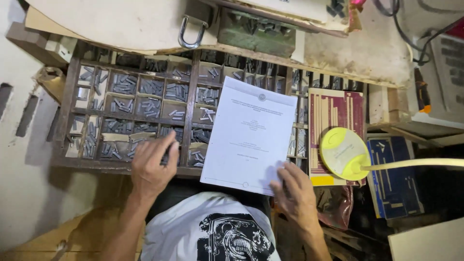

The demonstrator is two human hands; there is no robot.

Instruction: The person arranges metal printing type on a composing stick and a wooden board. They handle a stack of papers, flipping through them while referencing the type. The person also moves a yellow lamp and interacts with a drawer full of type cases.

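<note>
A wooden type case (190, 99) with many small compartments holds several grey metal type pieces. A white printed sheet (249, 135) lies on the case's right half. My left hand (152, 166) reaches into a lower compartment of the case, fingers bent down among the type pieces; whether it holds one is hidden. My right hand (295, 193) rests on the lower right corner of the sheet, fingers spread, pressing it flat.
A yellow round lamp head (343, 153) on a pale arm hangs right of the sheet. Below it lie a maroon tray of strips (336, 113) and a blue one (394, 176). A metal clamp handle (190, 31) and a green metal block (256, 31) sit above the case.
</note>
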